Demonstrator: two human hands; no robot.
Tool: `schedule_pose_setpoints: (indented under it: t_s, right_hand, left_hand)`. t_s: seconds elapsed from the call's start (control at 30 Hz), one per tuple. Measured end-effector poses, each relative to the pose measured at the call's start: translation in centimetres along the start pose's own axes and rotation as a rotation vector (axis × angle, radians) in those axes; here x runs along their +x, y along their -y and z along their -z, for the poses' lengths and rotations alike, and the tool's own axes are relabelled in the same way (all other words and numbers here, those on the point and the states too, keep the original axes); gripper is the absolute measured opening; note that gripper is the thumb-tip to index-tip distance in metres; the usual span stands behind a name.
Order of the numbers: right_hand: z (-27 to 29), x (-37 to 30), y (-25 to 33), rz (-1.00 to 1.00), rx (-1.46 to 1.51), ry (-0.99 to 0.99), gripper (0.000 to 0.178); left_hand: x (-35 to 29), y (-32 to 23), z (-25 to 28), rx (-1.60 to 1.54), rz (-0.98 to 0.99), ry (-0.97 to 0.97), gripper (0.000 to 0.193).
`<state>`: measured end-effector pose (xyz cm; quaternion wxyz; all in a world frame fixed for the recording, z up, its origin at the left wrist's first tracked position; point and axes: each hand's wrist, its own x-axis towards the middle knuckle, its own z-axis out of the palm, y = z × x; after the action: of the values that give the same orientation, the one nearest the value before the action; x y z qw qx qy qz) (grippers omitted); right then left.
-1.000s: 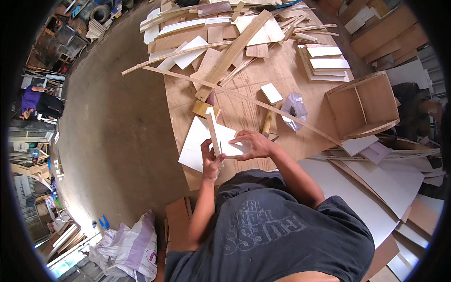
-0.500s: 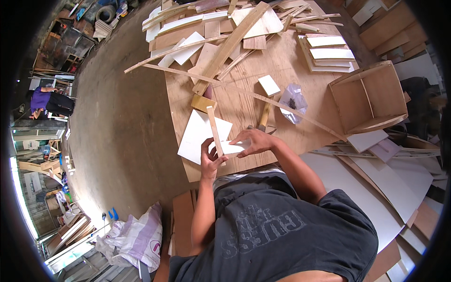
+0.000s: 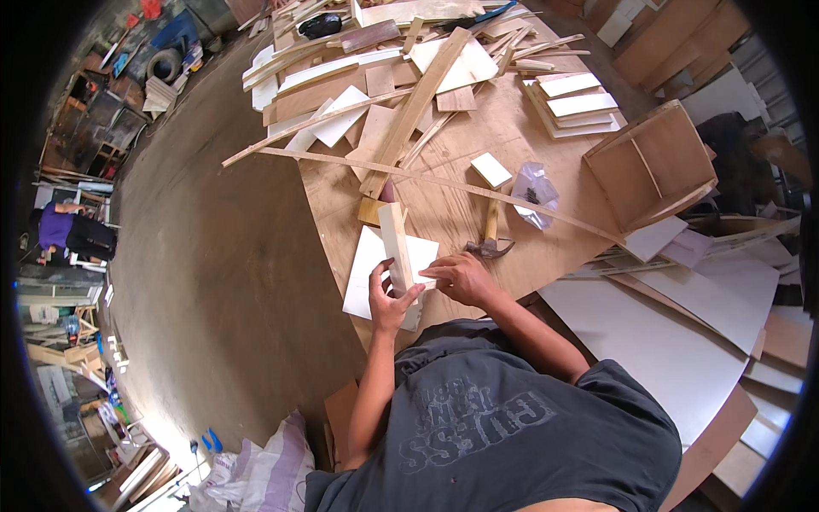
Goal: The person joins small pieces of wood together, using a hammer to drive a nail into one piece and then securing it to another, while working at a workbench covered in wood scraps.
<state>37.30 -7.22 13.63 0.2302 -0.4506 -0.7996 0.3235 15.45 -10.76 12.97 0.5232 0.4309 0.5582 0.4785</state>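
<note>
The left hand (image 3: 391,305) grips the lower end of a pale wooden piece (image 3: 393,243), held upright above a white panel (image 3: 363,271) on the worktop (image 3: 533,260). The right hand's (image 3: 465,278) bent fingers meet its base — whether they pinch anything, I cannot tell; knuckles hide their undersides.

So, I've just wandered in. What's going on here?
A person is handling wood at a wooden table. Their left hand holds a narrow pale wooden piece above a white panel. Their right hand is at its lower end; its exact grip is hard to tell. A hammer lies unheld just beyond the right hand, near a clear plastic bag.
</note>
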Motion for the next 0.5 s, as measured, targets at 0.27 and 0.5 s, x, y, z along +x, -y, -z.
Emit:
schedule_pose_setpoints:
  t_s: [0.27, 0.5]
  right_hand:
    - [-1.9, -2.7, 0.0, -0.13, 0.124, -0.2, 0.069]
    - [1.4, -2.0, -0.1, -0.554, 1.045, -0.605, 0.065]
  left_hand:
    - [2.1, -2.2, 0.8, 0.518, -0.326, 0.11, 0.082]
    - [1.9, -3.9, -2.3, 0.632, -0.39, 0.35, 0.081]
